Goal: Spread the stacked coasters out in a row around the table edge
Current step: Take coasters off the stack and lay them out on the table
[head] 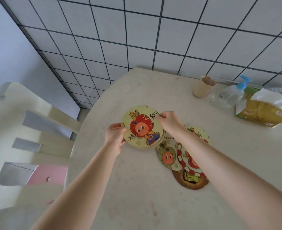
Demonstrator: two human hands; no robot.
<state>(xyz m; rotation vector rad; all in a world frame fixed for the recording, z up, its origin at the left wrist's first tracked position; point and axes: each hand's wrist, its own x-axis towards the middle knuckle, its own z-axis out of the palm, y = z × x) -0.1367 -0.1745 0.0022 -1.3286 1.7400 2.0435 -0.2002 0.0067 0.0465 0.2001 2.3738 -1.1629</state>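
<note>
A person's two bare hands lift a small stack of round, pale-yellow cartoon-printed coasters (pixel 142 127) just above a cream, speckled round table (pixel 137 188), near its nine o'clock edge. The left hand (pixel 115 138) pinches the stack's rim at about eight o'clock, thumb on top and fingers curled beneath; the right hand (pixel 169 122) grips the opposite rim at about two o'clock, fingers closed over the edge. At least one further coaster edge shows under the top one, so the two-sided hold looks meant to keep the layers together while one is peeled away.

At four o'clock from the held stack, several more printed coasters (pixel 186 161) lie overlapping on the tabletop, partly hidden by the right forearm; they form a loose clump rather than a row, and none sits at the rim. The task appears to be at an early stage.

Along the table's far edge, toward one o'clock, stand a beige paper cup (pixel 203 87), a clear pump bottle with a blue nozzle (pixel 231 95) and a yellow-and-green snack bag (pixel 259 113), all well apart from the coasters. A cream slatted chair (pixel 42 143) stands at nine o'clock beside the table.
</note>
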